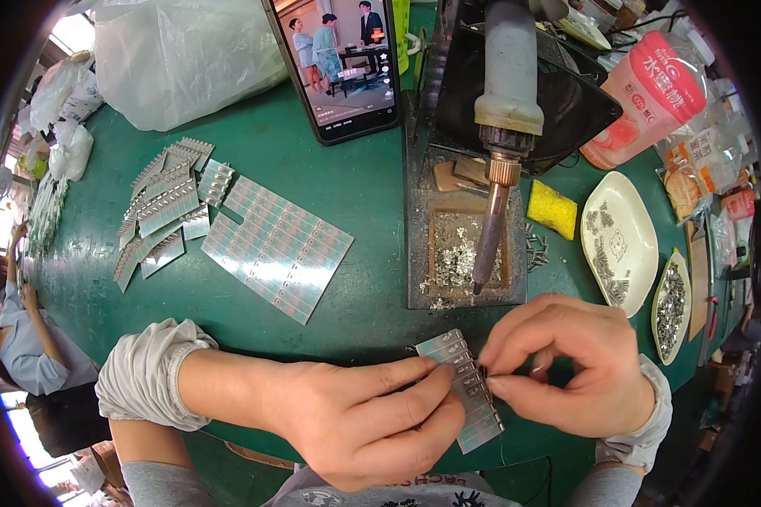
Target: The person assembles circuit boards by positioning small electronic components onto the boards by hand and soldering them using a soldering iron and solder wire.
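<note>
My left hand point(364, 418) grips a small silver-and-green board strip point(479, 420) by its left side, close to the table's front edge. Small metal parts sit in a row along the strip's right side. At that row, my right hand point(579, 363) has thumb and forefinger pinched together; whatever they hold is too small to make out. Above the hands a soldering iron point(497, 203) hangs tip down from a stand, over a tray point(414, 287) strewn with solder bits. A larger board panel point(279, 245) lies flat to the left, beside a pile of board strips point(165, 194) fitted with metal parts.
Right of the iron are a yellow sponge point(553, 209), loose pins point(537, 248), a white dish point(638, 194) of pins and a narrower dish point(658, 342) of small metal parts. A phone point(355, 122), plastic bag point(177, 68) and pink pouch point(643, 106) stand behind. Another person point(38, 338) sits far left.
</note>
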The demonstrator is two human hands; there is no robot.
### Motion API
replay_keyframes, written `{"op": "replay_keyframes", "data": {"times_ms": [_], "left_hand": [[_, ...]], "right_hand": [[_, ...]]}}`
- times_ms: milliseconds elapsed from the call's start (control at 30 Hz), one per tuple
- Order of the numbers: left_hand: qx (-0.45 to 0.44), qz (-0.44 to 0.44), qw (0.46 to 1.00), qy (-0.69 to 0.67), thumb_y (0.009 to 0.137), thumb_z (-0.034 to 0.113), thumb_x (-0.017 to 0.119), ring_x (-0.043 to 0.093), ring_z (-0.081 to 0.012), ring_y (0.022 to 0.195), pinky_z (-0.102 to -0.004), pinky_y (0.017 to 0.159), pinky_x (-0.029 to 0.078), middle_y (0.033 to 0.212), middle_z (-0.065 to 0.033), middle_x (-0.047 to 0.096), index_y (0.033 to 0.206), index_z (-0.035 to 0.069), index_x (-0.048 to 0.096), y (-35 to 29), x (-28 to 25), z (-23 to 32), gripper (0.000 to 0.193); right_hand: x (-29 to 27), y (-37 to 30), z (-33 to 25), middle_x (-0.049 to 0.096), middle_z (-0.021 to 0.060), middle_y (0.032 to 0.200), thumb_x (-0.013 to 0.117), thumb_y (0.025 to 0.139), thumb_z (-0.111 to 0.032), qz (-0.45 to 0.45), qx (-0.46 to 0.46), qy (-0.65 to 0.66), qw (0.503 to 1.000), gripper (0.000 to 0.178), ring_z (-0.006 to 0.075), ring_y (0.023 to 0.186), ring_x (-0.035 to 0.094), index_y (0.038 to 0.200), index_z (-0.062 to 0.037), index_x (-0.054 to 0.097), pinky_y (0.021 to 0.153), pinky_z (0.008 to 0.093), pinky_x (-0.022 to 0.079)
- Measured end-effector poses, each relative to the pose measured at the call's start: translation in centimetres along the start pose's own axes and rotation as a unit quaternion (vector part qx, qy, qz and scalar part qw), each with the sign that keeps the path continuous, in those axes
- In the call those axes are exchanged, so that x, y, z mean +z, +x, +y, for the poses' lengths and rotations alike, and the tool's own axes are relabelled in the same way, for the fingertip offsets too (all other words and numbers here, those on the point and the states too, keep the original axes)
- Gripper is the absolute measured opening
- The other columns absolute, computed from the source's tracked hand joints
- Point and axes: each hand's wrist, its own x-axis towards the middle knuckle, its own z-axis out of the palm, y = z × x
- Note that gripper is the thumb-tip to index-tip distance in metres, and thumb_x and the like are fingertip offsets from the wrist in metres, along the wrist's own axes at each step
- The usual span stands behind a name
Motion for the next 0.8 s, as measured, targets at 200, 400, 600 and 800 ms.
{"op": "replay_keyframes", "data": {"times_ms": [200,400,600,800], "left_hand": [[-0.037,0.003,0.999,-0.019,0.071,0.003,0.058,0.067,-0.0276,0.081,-0.0329,0.072,0.059,0.090,-0.0157,0.064,0.066,0.000,0.060,0.1,-0.1,-0.2,0.006],[-0.050,0.012,0.999,-0.007,0.069,0.001,0.061,0.067,-0.0270,0.081,-0.0318,0.072,0.058,0.088,-0.0163,0.065,0.067,-0.001,0.062,0.1,-0.2,-0.3,0.003],[-0.047,0.019,0.999,-0.007,0.068,0.001,0.062,0.067,-0.0263,0.080,-0.0303,0.071,0.058,0.088,-0.0174,0.066,0.069,-0.002,0.063,0.2,-0.2,-0.3,0.003],[-0.057,0.019,0.998,-0.005,0.068,0.001,0.062,0.067,-0.0261,0.079,-0.0302,0.071,0.058,0.087,-0.0175,0.066,0.068,-0.002,0.063,0.2,-0.1,-0.2,0.004]], "right_hand": [[-1.1,-0.4,-0.1,0.065,0.0054,0.077,0.071,0.075,0.000,0.011,0.082,0.031,0.996,0.012,0.0092,0.062,0.061,0.084,-0.0011,0.063,0.047,0.0223,0.047],[-0.7,-0.1,0.2,0.063,0.0059,0.076,0.073,0.074,0.000,-0.002,0.030,-0.023,0.999,0.012,0.0112,0.063,0.061,0.083,-0.0008,0.065,0.053,0.0222,0.046],[-0.2,-0.1,0.4,0.059,0.0054,0.080,0.072,0.074,0.001,-0.022,0.045,0.012,0.999,0.013,0.0124,0.058,0.055,0.084,-0.0007,0.065,0.051,0.0231,0.043],[-0.1,0.0,0.4,0.058,0.0055,0.079,0.072,0.074,0.000,-0.045,0.043,0.003,0.998,0.013,0.0128,0.059,0.055,0.085,-0.0014,0.065,0.052,0.0248,0.044]]}}
